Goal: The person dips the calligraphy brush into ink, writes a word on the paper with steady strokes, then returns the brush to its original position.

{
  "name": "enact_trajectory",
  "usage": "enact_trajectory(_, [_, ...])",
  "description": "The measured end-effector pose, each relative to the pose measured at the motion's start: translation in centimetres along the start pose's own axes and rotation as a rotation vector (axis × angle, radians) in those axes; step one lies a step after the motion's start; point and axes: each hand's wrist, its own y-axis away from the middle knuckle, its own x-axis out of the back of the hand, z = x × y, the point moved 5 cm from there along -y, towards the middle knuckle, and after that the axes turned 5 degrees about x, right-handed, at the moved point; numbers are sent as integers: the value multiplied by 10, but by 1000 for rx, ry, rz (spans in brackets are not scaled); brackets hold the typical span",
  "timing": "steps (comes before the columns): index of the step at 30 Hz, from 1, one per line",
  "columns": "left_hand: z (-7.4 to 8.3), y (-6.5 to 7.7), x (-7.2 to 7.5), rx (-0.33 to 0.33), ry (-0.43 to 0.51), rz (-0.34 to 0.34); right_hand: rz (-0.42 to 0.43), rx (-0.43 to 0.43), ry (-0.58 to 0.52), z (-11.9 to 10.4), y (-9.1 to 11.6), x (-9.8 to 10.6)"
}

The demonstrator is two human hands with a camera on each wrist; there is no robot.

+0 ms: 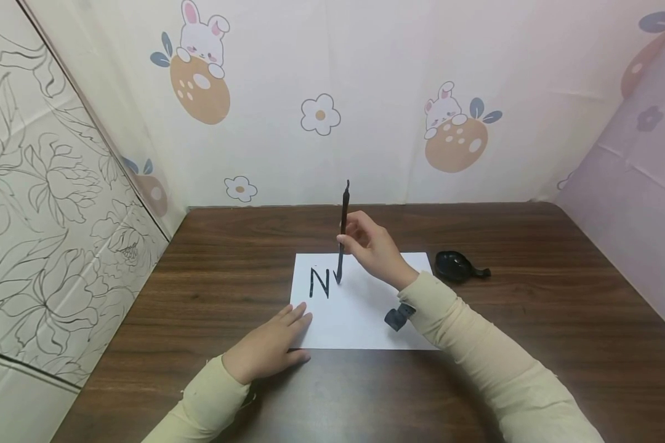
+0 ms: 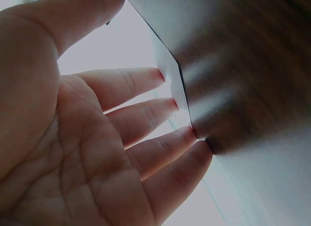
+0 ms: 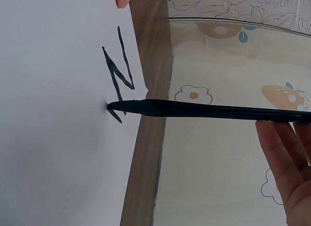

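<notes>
A dark writing brush (image 1: 343,215) stands nearly upright, pinched between the thumb and fingers of my right hand (image 1: 374,249). Its tip touches a white sheet of paper (image 1: 360,323) at the foot of a short slanted black stroke (image 3: 115,116). Left of that stroke, a black letter N (image 1: 319,283) is on the sheet. My left hand (image 1: 268,341) rests at the paper's left edge, fingertips on the sheet and thumb near its lower left corner. In the left wrist view, the fingers (image 2: 141,121) are extended and slightly spread.
A small black dish with a handle (image 1: 455,266) sits just right of the paper. The brown wooden table (image 1: 227,258) ends at a patterned curtain (image 1: 377,154) behind and more patterned cloth on both sides. A dark wrist-worn device (image 1: 399,316) hangs over the paper by the right cuff.
</notes>
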Motion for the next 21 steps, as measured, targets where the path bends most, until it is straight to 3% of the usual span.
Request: enact_trajectory(21, [1,1,1,-5,1,3,-13,-39,-82,2,5,6])
